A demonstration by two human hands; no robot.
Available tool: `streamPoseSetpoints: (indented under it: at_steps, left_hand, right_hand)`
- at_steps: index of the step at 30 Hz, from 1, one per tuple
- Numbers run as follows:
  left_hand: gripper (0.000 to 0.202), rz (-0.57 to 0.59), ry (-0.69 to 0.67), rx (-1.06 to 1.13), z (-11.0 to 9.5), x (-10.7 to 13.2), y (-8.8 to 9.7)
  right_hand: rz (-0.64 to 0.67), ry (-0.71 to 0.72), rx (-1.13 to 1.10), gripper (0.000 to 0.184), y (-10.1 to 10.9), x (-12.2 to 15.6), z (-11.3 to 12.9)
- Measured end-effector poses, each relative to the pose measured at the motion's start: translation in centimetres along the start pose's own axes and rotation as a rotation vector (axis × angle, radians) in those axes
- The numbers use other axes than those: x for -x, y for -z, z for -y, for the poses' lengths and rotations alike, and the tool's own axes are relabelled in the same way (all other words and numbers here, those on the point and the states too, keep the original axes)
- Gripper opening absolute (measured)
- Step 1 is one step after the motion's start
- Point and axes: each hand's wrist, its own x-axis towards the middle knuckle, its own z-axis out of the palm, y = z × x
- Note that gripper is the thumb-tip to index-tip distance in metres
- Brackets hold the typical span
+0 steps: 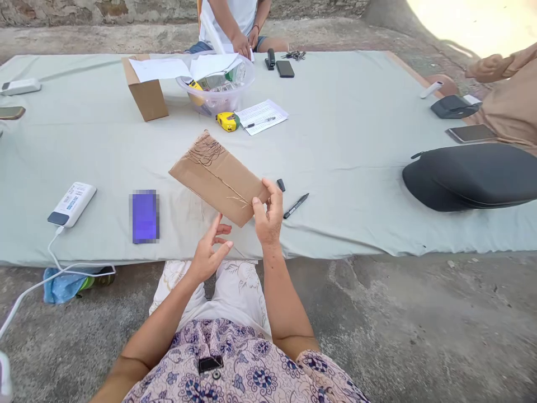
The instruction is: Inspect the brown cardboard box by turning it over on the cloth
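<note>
Two hands, one cardboard piece (218, 178) at twelve o'clock: right hand (267, 215) grips its lower corner with curled fingers (267, 190); left hand (206, 254) open, spread, just apart. Dark strands (207, 151) lie across the cardboard, more at one end; pen (296, 205) untouched at one o'clock.

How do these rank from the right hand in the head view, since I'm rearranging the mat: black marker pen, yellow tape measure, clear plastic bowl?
1. Black marker pen, just right of the right hand.
2. Yellow tape measure, ahead and left.
3. Clear plastic bowl, farther ahead.
</note>
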Motion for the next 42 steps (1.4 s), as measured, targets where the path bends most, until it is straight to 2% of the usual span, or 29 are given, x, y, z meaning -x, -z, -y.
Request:
streamPoseSetpoints:
  at_steps: [2, 3, 6, 8, 9, 10, 13, 15, 17, 22, 26, 29, 33, 37, 39, 42]
  left_hand:
    - [0.032, 0.002, -0.111, -0.139, -1.7, 0.6, 1.0]
    - [0.023, -0.073, -0.199, -0.228, -2.6, 0.9, 1.7]
    - [0.029, -0.480, -0.515, -0.370, -5.6, 0.6, 4.6]
    - [0.032, -0.697, -0.588, -0.405, -7.4, -0.7, 6.7]
    - [0.032, -0.735, -0.577, -0.435, -8.2, -1.7, 7.7]
    - [0.034, -0.727, -0.534, -0.467, -8.9, -2.8, 8.6]
    - [0.052, -0.533, -0.351, -0.558, -10.1, -6.0, 10.0]
    - [0.056, -0.435, -0.272, -0.612, -9.9, -7.7, 10.0]
    - [0.052, -0.397, -0.203, -0.671, -9.3, -8.7, 9.5]
    - [0.029, -0.454, -0.017, -0.716, -7.8, -9.0, 8.8]
    - [0.021, -0.501, -0.012, -0.605, -6.9, -8.3, 9.4]
    - [0.019, -0.529, -0.044, -0.553, -6.0, -8.1, 9.1]
    - [0.019, -0.538, -0.080, -0.529, -5.1, -8.3, 7.5]
    - [0.036, -0.572, -0.029, -0.605, -5.0, -8.9, 6.1]
    - [0.039, -0.578, 0.020, -0.631, -5.2, -9.3, 5.9]
    - [0.029, -0.555, 0.053, -0.622, -5.6, -9.7, 6.1]
  right_hand:
    - [0.032, -0.016, -0.029, 0.043, 0.3, -0.5, -0.6]
    - [0.044, -0.015, -0.030, 0.043, 0.4, -0.6, -0.9]
    - [0.061, 0.004, -0.007, 0.043, 0.7, -0.5, -0.9]
    - [0.064, 0.027, 0.010, 0.042, 0.7, -0.2, -0.5]
    - [0.067, 0.044, 0.018, 0.042, 0.7, -0.1, -0.3]
    - [0.073, 0.065, 0.025, 0.043, 0.6, 0.0, 0.1]
    - [0.104, 0.148, 0.030, 0.043, 0.1, 0.3, 1.1]
    - [0.127, 0.193, 0.014, 0.042, -0.4, 0.4, 1.6]
    - [0.141, 0.203, 0.001, 0.042, -0.8, 0.5, 1.9]
    - [0.193, 0.174, -0.037, 0.041, -1.5, 0.2, 2.1]
    - [0.236, 0.108, -0.055, 0.032, -2.0, -0.5, 3.4]
    - [0.184, 0.005, 0.032, 0.022, -2.6, -1.1, 5.0]
    - [0.089, -0.150, 0.271, 0.046, -3.5, -2.3, 6.2]
    - [0.075, -0.220, 0.366, 0.054, -3.9, -3.5, 6.1]
    - [0.093, -0.237, 0.343, 0.049, -3.8, -4.0, 6.0]
    - [0.121, -0.243, 0.240, 0.031, -3.3, -4.7, 5.6]
